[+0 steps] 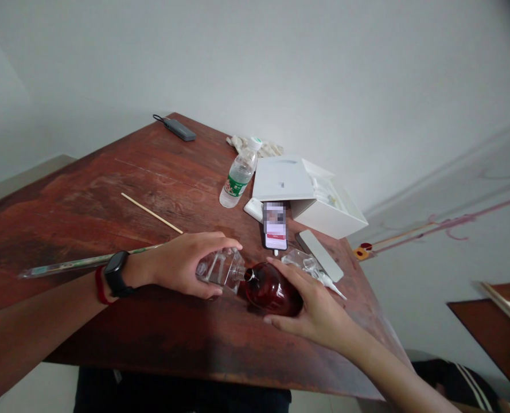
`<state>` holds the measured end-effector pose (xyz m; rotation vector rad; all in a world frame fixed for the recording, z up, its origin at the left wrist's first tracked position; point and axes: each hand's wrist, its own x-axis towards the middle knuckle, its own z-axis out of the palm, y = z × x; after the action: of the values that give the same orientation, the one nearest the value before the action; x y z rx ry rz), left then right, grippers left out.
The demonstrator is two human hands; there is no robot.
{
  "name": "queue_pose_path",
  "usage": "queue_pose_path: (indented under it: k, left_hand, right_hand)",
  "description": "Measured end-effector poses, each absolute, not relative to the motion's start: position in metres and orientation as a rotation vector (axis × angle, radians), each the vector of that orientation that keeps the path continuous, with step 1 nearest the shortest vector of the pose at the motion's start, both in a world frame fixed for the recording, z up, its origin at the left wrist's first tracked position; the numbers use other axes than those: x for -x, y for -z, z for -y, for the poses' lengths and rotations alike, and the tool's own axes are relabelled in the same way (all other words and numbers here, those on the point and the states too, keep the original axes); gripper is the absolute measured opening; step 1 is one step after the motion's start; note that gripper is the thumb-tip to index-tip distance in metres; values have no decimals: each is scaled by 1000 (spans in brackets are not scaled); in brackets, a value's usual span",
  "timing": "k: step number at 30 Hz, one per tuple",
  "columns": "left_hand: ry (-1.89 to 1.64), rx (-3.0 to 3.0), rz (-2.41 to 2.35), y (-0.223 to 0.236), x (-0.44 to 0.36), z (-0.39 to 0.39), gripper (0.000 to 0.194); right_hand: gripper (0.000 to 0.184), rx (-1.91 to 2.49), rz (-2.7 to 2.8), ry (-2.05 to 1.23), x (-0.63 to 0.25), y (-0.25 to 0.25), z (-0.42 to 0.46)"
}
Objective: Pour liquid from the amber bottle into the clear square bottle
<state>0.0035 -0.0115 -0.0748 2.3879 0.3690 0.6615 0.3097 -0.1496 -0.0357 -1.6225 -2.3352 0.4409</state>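
- Our dark red bottle [274,289] is over the near part of the desk [151,338], its open mouth turned left.
- Just left of it, our clear bottle [218,269] points its neck right, at that mouth; we cannot tell whether the rims touch.
- Our hands are apart from each other: the left hand [190,264] is wrapped around the clear bottle, the right hand [317,307] clasped around the red one.
- We judge the step in hand to be lining up the two openings, perhaps for pouring; no flow can be made out.
- The next move seems to call for steady grips and matched tilts.
- Farther out lie our phone [275,229], a water bottle [238,178] standing far of it, and a white box [332,213] to the right.
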Motion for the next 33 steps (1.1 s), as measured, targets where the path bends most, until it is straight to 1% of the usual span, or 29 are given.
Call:
queue_pose_path:
  k: [7, 11, 17, 33]
  left_hand:
    - [-669, -2380, -367, 76, -3, 12, 78]
    - [-681, -2380, -357, 76, -3, 12, 80]
    - [-672, -2394, -353, 74, -3, 12, 77]
    - [-658, -2406, -358, 73, -3, 12, 78]
  right_hand:
    - [97, 1624, 2370, -427, -309, 28, 147]
    - [95, 1638, 2370, -425, -308, 25, 147]
    - [93, 1617, 2383, -429, -308, 22, 146]
    - [98, 1644, 2386, -462, -308, 20, 144]
